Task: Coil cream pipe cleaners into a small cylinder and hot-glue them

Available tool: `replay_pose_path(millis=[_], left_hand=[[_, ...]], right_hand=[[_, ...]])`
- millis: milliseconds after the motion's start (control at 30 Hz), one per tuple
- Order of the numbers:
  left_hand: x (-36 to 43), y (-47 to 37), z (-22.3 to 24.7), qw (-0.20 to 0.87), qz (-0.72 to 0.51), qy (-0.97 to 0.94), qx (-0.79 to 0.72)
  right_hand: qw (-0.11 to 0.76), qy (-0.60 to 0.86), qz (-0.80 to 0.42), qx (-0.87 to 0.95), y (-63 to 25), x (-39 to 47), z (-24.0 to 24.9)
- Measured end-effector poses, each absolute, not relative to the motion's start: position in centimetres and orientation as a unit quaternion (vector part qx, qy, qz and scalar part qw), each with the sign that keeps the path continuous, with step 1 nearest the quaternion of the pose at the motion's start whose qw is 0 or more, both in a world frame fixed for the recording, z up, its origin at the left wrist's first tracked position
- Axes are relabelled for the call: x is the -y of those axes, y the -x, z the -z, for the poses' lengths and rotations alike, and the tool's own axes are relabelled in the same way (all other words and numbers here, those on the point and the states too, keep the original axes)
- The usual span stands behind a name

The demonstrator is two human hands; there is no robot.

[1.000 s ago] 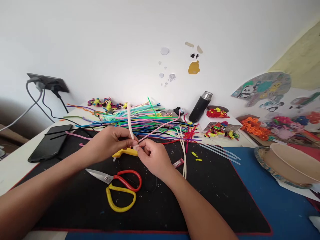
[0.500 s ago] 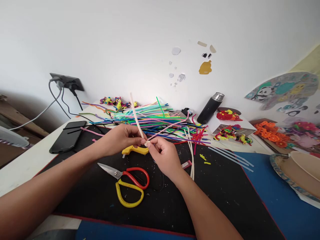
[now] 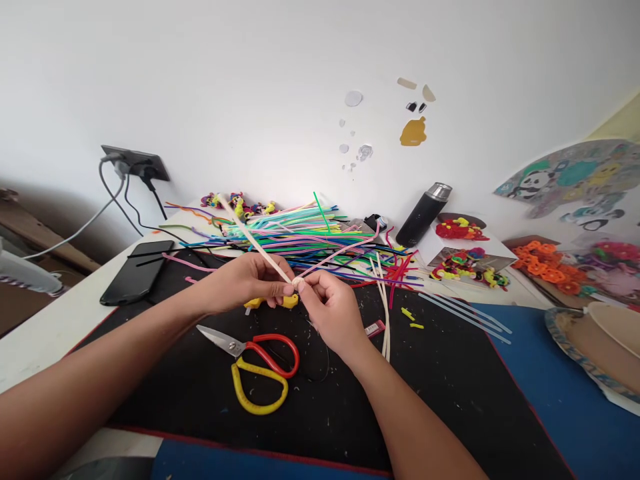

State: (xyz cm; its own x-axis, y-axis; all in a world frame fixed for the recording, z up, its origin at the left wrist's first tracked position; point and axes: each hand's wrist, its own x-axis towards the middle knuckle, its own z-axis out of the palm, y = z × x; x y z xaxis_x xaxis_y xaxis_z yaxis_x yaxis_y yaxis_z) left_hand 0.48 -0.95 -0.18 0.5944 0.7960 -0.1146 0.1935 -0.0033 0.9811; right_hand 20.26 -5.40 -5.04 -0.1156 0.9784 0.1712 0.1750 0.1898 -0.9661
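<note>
Hands, left hand (image 3: 253, 283) and right hand (image 3: 331, 307), meet at their fingertips over a black mat (image 3: 345, 413), closer to its far edge than its near edge. Both arms come in at a slant, one from each side, with the backs of the hands up. Each hand is nearly closed, thumb pinched against bent fingers. Together they hold the low end of a cream fuzzy stick (image 3: 255, 241), with a small lump at the right thumb. The stick's free end leans up toward the tabletop's far left corner. Under the fingers lies a yellow tool (image 3: 290, 302), partly hidden. Scissors (image 3: 239, 348) lie nearer the mat's near edge, with their handles apart.
</note>
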Motion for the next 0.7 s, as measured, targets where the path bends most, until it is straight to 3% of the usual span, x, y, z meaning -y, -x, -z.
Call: replay_pose_path(millis=[467, 700], left_hand=[[1.7, -1.9, 1.0, 0.634, -0.297, -0.604, -0.381], [1.7, -1.9, 1.2, 0.713, -0.286, -0.512, -0.385]], right_hand=[[0.476, 0.423, -0.521, 0.568, -20.4, 5.2, 4.6], [0.483, 0.42, -0.542, 0.544, -20.3, 5.1, 4.4]])
